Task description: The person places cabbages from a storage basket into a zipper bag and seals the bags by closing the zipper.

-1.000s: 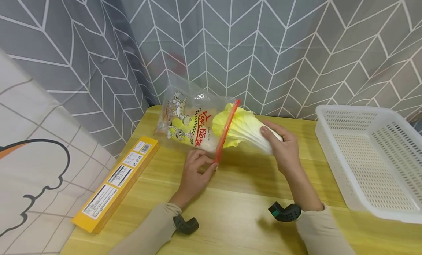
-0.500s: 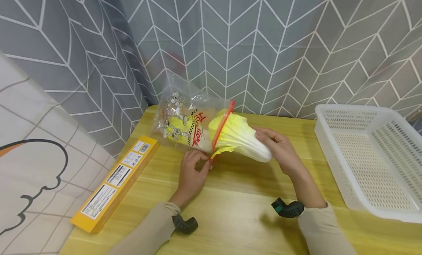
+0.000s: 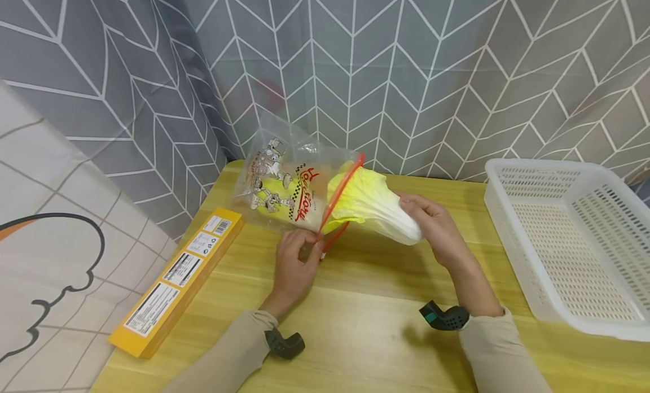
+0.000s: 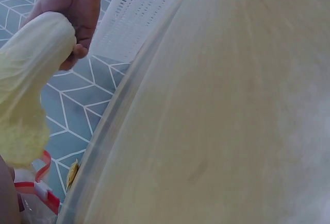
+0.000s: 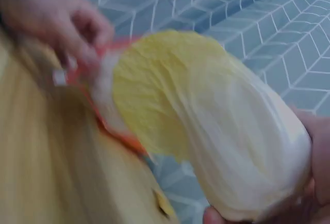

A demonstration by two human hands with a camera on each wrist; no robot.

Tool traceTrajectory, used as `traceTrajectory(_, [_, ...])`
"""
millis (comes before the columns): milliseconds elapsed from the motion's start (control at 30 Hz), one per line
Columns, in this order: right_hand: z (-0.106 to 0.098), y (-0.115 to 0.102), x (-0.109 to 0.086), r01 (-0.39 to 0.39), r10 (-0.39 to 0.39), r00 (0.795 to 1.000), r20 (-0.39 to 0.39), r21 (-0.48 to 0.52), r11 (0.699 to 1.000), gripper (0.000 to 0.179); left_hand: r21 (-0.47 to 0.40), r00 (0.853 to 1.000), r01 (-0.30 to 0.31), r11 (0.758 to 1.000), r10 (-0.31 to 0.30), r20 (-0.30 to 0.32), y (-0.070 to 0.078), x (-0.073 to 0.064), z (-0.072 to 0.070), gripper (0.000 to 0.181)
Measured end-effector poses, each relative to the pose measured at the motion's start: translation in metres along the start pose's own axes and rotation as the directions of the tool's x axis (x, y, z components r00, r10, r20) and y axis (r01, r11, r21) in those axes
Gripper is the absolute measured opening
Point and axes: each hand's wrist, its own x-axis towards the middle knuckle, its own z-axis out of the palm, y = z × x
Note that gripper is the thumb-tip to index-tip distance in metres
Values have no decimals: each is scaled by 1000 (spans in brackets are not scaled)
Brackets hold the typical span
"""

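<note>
A clear zip bag [image 3: 317, 150] with cartoon figures and red lettering lies at the back of the table, its red-edged mouth parted and facing right. Thumb and fingers of my left hand [image 3: 296, 266] pinch the near corner of that mouth, beside a small white slider [image 4: 42, 188]. My right hand [image 3: 439, 232] grips the white stem end of a napa cabbage [image 3: 388, 209]. Its yellow leafy end is inside the bag's mouth, while the pale base sticks out. Another yellow and white shape [image 3: 276, 194] shows through the plastic deeper in the bag.
A long orange box [image 3: 180, 280] with white labels lies at the left of the wooden table [image 3: 365, 336]. On the right stands a white perforated plastic basket [image 3: 513, 257]. A grey patterned curtain [image 3: 386, 71] hangs directly behind the table.
The right hand has moved slightly left and down with the napa cabbage. The bag's red edges have spread apart at the near corner, and the left hand has shifted a little left.
</note>
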Motion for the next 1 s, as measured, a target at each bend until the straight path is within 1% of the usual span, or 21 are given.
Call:
traceTrajectory(67, [-6, 0, -1, 54, -55, 998, -10, -62, 997, 45, 0, 1000, 1, 1000, -1, -3, 0, 0, 0, 10])
traceTrajectory(133, [-12, 0, -2, 111, -113, 994, -8, -101, 989, 42, -2, 1000, -8, 1000, 8, -9, 0, 0, 0, 11])
traceTrajectory(200, [-15, 1, -3, 157, -158, 987, -2, -96, 983, 40, 3, 1000, -18, 1000, 18, -20, 0, 0, 0, 11])
traceTrajectory(333, [-13, 2, -2, 213, -212, 977, 16, -63, 975, 41, 1, 999, -26, 1000, 26, -33, 0, -1, -1, 12])
traceTrajectory(433, [-12, 2, -2, 289, -288, 957, 19, -89, 953, 44, -2, 999, -26, 1000, 26, -35, -1, -1, -1, 12])
traceTrajectory(567, [-13, 1, -3, 372, -380, 925, -2, -203, 906, 47, -3, 999, -29, 1000, 29, -37, -1, -1, 0, 13])
traceTrajectory(700, [-15, 0, -6, 398, -422, 906, -20, -297, 868, 48, -6, 999, -22, 1000, 22, -32, -1, -1, 0, 15])
traceTrajectory(767, [-14, -1, -7, 426, -459, 888, -31, -323, 845, 49, -10, 999, -17, 1000, 17, -29, -1, -1, 0, 15])
traceTrajectory(867, [-8, -1, -5, 490, -539, 842, -26, -380, 785, 49, -17, 999, -15, 1000, 14, -30, -2, -1, 1, 15])
traceTrajectory(933, [-3, 0, -3, 533, -586, 810, 1, -415, 737, 49, -21, 999, -21, 1000, 20, -32, -2, -1, 1, 14])
traceTrajectory(1000, [1, 1, 0, 569, -619, 784, 46, -452, 687, 49, -21, 999, -29, 999, 28, -36, -3, 0, 1, 15])
